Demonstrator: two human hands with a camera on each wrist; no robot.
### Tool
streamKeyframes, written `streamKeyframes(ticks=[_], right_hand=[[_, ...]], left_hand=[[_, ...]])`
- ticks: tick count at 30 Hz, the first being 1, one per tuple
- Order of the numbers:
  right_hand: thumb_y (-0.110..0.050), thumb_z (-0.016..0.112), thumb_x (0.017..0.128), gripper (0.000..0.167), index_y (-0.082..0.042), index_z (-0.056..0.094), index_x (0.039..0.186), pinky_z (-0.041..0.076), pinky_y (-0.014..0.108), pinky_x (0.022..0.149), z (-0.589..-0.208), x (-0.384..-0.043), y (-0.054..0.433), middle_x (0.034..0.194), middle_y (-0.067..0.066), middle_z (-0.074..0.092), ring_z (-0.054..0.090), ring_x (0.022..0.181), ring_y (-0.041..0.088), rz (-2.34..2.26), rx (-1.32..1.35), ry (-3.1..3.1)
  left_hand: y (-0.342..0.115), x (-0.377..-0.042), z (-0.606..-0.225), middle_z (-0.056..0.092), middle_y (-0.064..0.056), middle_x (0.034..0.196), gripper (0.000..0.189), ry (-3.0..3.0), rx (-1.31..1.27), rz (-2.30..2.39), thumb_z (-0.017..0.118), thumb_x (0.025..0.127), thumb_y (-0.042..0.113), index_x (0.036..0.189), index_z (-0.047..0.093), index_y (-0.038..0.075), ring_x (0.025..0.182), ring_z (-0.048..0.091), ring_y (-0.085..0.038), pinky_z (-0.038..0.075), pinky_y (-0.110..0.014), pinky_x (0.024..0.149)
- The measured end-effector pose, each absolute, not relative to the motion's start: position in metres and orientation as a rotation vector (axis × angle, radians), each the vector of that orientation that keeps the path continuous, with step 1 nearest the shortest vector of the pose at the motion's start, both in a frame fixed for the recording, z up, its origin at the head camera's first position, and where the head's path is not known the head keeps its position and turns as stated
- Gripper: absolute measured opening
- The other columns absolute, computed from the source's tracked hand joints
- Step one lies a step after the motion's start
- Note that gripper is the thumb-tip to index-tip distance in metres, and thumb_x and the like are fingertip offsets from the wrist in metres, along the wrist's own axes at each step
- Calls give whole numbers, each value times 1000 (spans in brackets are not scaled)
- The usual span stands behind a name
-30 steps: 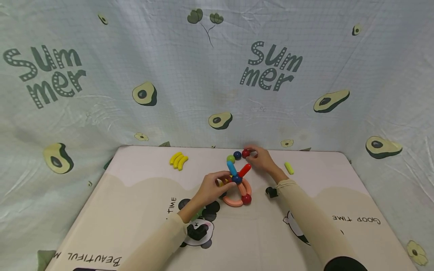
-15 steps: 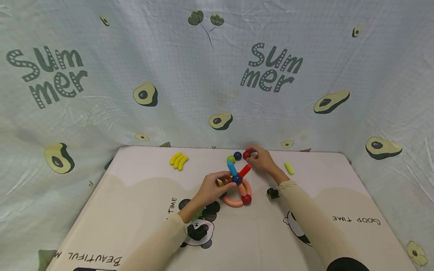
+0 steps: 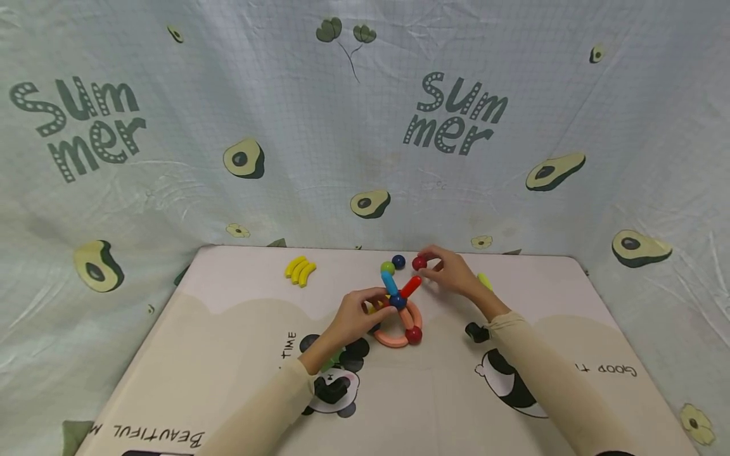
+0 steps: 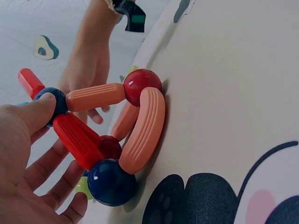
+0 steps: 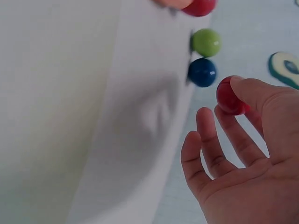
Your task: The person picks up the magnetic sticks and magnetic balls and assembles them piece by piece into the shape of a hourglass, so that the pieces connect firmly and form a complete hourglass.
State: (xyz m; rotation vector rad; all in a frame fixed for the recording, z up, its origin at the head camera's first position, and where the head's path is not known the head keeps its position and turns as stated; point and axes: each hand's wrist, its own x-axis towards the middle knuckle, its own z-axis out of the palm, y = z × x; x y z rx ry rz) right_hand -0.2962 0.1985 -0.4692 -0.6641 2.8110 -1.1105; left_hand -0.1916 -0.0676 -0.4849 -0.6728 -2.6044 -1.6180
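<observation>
My left hand (image 3: 356, 316) pinches the blue ball (image 4: 58, 105) at the top of a ball-and-rod toy structure, between thumb and fingers. Orange rods (image 4: 144, 133), red rods (image 4: 77, 142), and red and blue balls make up its frame. A light blue rod (image 3: 390, 283) and a red rod (image 3: 410, 287) stick up from the top ball. Near the table's back edge, my right hand (image 3: 453, 275) pinches a loose red ball (image 5: 230, 97), which appears raised off the table in the right wrist view. Left of it lie a dark blue ball (image 3: 398, 261) and a green ball (image 3: 388, 268).
Three yellow curved rods (image 3: 300, 272) lie at the back left of the table (image 3: 228, 354). A yellow-green rod (image 3: 485, 281) is partly hidden behind the right wrist. A patterned cloth (image 3: 296, 209) hangs just behind the table's far edge.
My right hand has shifted slightly right with the red ball, away from the dark blue ball, and its forearm now partly covers the yellow-green rod. The left hand and structure stay put.
</observation>
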Motion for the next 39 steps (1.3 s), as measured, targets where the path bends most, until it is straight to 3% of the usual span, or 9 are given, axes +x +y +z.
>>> streamKeyframes(ticks=[16, 29, 39], right_hand=[[-24, 75, 96, 41, -13, 63, 134, 59, 39, 79, -438, -264, 209, 125, 8, 68, 68, 96, 24, -1263, -751, 2762], [-23, 76, 95, 36, -14, 65, 129, 58, 37, 82, -424, -260, 207, 120, 4, 70, 67, 95, 23, -1279, -833, 2713], [-23, 75, 96, 34, -13, 66, 128, 58, 40, 82, -405, -262, 200, 118, 5, 70, 67, 94, 23, -1284, -883, 2662]], left_hand=[[-67, -194, -484, 74, -2, 109, 35, -2606, -664, -1634, 77, 95, 22, 127, 71, 10, 97, 64, -19, 54, -36, 83], [-67, -190, -484, 72, -5, 115, 34, -2564, -638, -1685, 75, 95, 20, 127, 70, 11, 100, 64, -23, 54, -40, 84], [-62, -191, -481, 73, -5, 115, 28, -2380, -458, -1917, 74, 97, 18, 123, 73, 10, 102, 63, -22, 52, -32, 84]])
